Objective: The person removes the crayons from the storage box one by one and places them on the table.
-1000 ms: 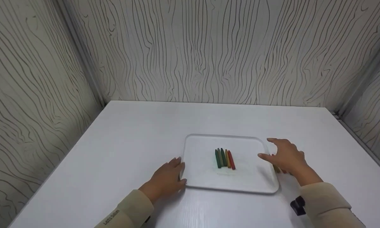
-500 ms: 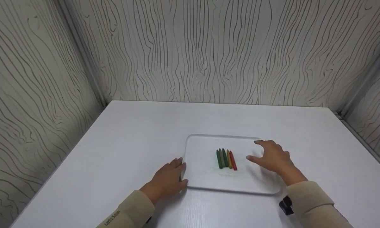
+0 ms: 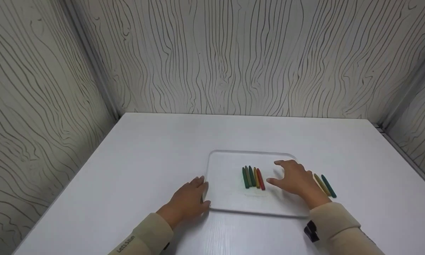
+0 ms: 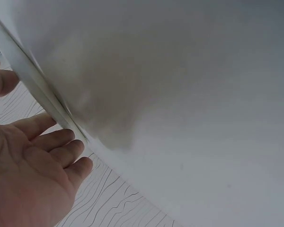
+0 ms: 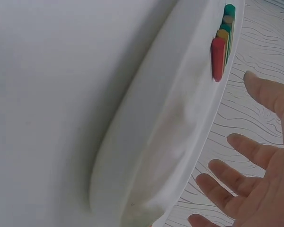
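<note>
We see the left hand [image 3: 187, 199] at the tray's left edge, fingers fairly straight and touching the rim, not wrapped round it. Right hand [image 3: 294, 180] is over the tray [image 3: 223, 193], thumb and fingers spread wide, holding nothing. We count five crayons [image 3: 251, 177] side by side on the tray, just beside that thumb; we spot a yellow crayon [image 3: 321, 185] and a green crayon [image 3: 329, 186] on the table [image 3: 162, 141], right of the tray.

On the white tray [image 3: 226, 198], five crayons [image 3: 252, 177] lie side by side: three greenish, one yellow, one red. Past its right edge lie a yellowish crayon [image 3: 322, 185] and a green crayon [image 3: 329, 186].
</note>
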The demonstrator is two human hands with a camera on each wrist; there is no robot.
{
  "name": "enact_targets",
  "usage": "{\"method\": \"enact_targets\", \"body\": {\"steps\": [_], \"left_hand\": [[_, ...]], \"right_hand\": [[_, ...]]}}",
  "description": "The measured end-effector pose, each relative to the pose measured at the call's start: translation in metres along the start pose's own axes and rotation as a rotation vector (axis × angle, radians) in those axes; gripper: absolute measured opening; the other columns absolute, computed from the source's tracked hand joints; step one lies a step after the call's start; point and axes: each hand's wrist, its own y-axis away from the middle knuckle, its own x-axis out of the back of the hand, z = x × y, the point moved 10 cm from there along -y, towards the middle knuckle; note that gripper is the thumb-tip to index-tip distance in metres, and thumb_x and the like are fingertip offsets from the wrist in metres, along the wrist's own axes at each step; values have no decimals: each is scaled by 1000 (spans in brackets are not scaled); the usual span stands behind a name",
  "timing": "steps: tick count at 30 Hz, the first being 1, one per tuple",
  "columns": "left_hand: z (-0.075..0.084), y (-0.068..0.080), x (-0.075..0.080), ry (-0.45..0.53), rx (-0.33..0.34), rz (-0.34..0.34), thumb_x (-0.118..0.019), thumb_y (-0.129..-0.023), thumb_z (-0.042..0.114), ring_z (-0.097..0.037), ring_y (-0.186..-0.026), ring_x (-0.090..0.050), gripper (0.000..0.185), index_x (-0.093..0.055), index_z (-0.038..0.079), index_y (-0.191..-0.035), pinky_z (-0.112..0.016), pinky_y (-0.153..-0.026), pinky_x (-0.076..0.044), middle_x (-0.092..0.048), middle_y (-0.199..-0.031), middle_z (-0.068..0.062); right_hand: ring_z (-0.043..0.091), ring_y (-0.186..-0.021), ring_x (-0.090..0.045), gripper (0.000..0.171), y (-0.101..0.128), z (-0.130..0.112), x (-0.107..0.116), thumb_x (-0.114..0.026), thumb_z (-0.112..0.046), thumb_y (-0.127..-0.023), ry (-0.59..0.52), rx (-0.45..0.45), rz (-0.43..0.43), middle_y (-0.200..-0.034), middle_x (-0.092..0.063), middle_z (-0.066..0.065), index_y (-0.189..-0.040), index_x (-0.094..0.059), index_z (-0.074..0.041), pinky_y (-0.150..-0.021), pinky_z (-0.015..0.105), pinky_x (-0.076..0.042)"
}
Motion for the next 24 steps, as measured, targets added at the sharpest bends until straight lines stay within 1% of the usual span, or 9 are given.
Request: {"method": "enact_targets", "body": {"steps": [4,9,15,19,24], "left_hand": [[1,1,1,0,-9,-1,-55,-93,34,-32,-138,-29,60,-43,-1,-141,-46,-111,-27,-35,-149,-17],[0,0,1,-8,-7,9,-56,-93,34,-32,-138,-29,60,-44,-1,-140,-46,-111,-27,-36,-148,-17],[0,0,1,-14,-5,8,-56,-93,33,-32,-137,-30,59,-45,-1,-140,-46,-110,-28,-36,-148,-17],[0,0,0,-17,-6,8,-57,-93,33,-32,-137,-30,60,-45,-2,-140,-46,-110,-27,-36,-148,-17],[0,0,0,-18,-7,10,-57,-93,34,-32,-137,-30,60,-45,-2,-139,-46,-110,-28,-36,-148,-17]], "right_hand": [[45,-120,-43,71,-1,-4,-6,-70,-48,-81,10,3,-17,-132,-48,25,-135,-52,-6,-89,69,-35],[45,-120,-44,68,-3,-7,-10,-71,-45,-82,9,8,-22,-131,-48,25,-134,-53,-4,-90,67,-37],[43,-117,-47,64,-2,-10,-14,-71,-46,-82,31,21,-18,-128,-51,23,-130,-56,-7,-87,66,-39],[42,-113,-50,60,-1,-15,-17,-71,-44,-82,38,45,-13,-124,-54,22,-127,-59,-7,-84,65,-41],[38,-104,-53,56,-1,-19,-19,-73,-39,-81,20,63,-9,-112,-58,18,-124,-61,-6,-79,59,-44]]}}
